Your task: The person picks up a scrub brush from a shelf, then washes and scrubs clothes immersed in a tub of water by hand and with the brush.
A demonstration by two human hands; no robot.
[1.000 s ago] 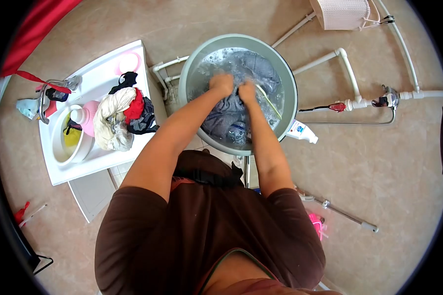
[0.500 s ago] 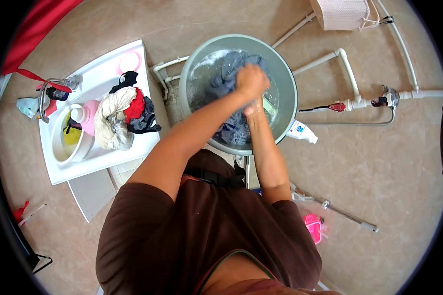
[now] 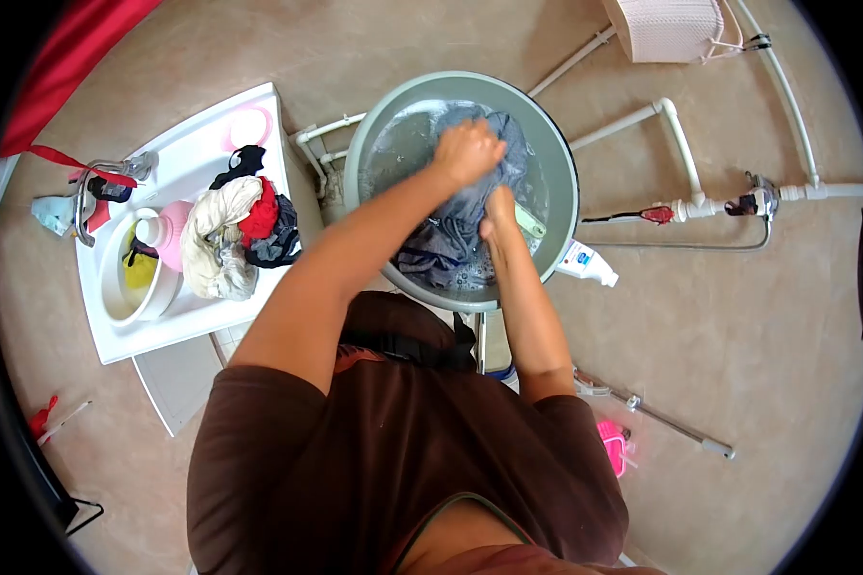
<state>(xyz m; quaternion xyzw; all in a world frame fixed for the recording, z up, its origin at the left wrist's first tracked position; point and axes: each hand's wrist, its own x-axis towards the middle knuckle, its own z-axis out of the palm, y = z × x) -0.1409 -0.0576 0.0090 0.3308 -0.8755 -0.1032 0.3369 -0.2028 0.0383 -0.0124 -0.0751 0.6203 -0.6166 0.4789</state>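
A large grey-green tub [image 3: 357, 177] holds sudsy water and a wet blue-grey garment [image 3: 508, 144], bunched and partly under the water. My left hand [image 3: 470, 151] is closed in a fist on the upper part of the garment. Just below and to the right, my right hand [image 3: 497, 213] grips another part of the same cloth, its fingers partly hidden. A pale green flat object [image 3: 529, 222] lies against the tub's right side, close to my right hand. Which kind of garment it is, I cannot tell.
On the left, a white sink [image 3: 115, 342] bears a pile of clothes [image 3: 216, 235], a pink bottle [image 3: 171, 235] and a white basin [image 3: 125, 305]. A white bottle [image 3: 585, 264] stands by the tub's right rim. Pipes [image 3: 681, 153] run along the wall.
My left hand has moved left and slightly up, away from my right hand. The right hand has shifted a little. More of the garment shows stretched between them.
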